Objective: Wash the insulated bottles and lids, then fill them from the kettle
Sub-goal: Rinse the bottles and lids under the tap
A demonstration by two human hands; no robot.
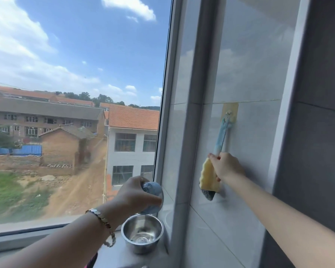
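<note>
Bare forearms, metal link bracelet [103, 222] on left wrist

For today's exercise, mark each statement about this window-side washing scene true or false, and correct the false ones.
1. The right hand grips the sponge brush that hangs from a wall hook. True.
2. The left hand is empty. False: it holds a bluish rounded object.
3. A steel bowl stands upright on the windowsill. True.
4. The brush's sponge is red. False: it is yellow with a grey tip.
5. The left wrist is bare. False: it wears a bracelet.
</note>
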